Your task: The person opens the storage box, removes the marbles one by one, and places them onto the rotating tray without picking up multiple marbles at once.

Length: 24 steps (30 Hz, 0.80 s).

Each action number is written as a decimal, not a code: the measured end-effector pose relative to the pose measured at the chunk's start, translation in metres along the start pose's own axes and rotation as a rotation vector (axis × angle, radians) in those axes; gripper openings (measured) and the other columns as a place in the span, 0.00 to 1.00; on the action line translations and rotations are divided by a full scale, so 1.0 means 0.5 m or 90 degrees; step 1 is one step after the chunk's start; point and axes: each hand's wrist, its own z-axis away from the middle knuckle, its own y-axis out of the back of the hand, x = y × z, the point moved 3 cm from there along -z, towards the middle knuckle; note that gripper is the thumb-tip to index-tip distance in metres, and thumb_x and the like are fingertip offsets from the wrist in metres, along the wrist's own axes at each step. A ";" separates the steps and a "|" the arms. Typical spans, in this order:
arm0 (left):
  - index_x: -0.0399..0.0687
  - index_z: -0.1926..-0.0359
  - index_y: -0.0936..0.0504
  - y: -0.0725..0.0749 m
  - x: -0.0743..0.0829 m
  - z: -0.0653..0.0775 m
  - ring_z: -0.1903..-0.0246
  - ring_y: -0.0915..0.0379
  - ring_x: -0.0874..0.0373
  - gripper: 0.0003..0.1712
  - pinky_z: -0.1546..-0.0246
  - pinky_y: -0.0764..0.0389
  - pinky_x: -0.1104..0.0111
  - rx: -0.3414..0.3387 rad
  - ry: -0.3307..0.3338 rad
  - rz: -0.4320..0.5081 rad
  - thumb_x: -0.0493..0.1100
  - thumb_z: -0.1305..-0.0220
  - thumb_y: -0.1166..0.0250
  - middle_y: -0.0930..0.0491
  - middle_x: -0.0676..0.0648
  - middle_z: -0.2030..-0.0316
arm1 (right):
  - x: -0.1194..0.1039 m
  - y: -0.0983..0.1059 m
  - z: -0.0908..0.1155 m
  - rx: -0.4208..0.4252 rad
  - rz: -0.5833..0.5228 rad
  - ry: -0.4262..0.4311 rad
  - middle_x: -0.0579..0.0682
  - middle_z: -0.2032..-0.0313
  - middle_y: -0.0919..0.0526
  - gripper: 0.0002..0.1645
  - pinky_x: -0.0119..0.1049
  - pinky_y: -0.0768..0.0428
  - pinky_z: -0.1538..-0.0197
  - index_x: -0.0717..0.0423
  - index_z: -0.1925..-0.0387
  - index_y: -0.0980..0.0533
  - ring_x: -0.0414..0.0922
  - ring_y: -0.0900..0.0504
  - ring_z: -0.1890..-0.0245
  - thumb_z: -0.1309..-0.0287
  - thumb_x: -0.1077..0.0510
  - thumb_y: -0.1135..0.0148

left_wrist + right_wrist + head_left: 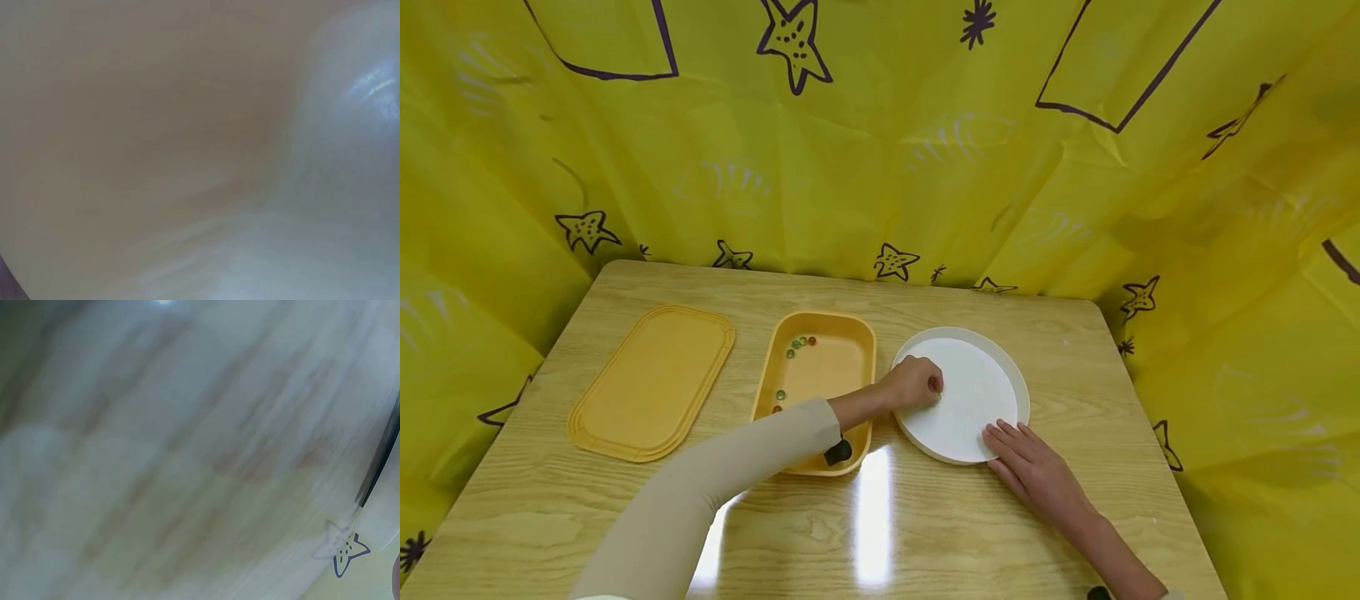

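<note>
In the head view my left hand [913, 383] reaches across the yellow tub to the left part of a round white tray [973, 383]. Its fingers are curled, pinching a small green glass marble [938, 397] low over the tray; most of the marble is hidden. My right hand [1033, 467] lies with fingers extended over the tray's near right rim. Inside the rectangular yellow tub [827, 367] several green and orange marbles [802, 341] sit along the left side. Both wrist views are blurred close-ups.
A flat yellow lid [655, 379] lies on the wooden table [790, 533], left of the tub. My left sleeve [722, 475] crosses over the tub's near part and covers some of it. A yellow curtain [850, 150] with drawn starfish hangs around the table's back and sides.
</note>
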 end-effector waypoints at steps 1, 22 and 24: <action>0.41 0.70 0.15 0.000 0.000 0.000 0.66 0.27 0.59 0.04 0.65 0.26 0.74 -0.001 0.001 0.000 0.29 0.43 0.32 0.17 0.47 0.68 | 0.001 -0.001 0.000 0.001 0.001 0.001 0.57 0.44 0.19 0.31 0.44 0.39 0.30 0.65 0.43 0.21 0.56 0.22 0.42 0.23 0.44 0.55; 0.39 0.69 0.15 0.001 0.003 -0.001 0.66 0.24 0.57 0.04 0.63 0.24 0.73 0.005 -0.014 -0.006 0.28 0.43 0.33 0.16 0.46 0.67 | 0.001 0.003 -0.003 0.015 -0.001 0.007 0.56 0.43 0.19 0.30 0.42 0.41 0.29 0.64 0.42 0.21 0.54 0.22 0.41 0.23 0.44 0.55; 0.39 0.69 0.15 0.001 0.003 -0.002 0.66 0.24 0.58 0.04 0.63 0.24 0.73 0.004 -0.014 -0.008 0.28 0.43 0.33 0.16 0.46 0.67 | 0.001 0.002 -0.003 0.017 -0.001 0.009 0.56 0.43 0.19 0.30 0.43 0.40 0.29 0.64 0.42 0.21 0.55 0.22 0.42 0.23 0.44 0.55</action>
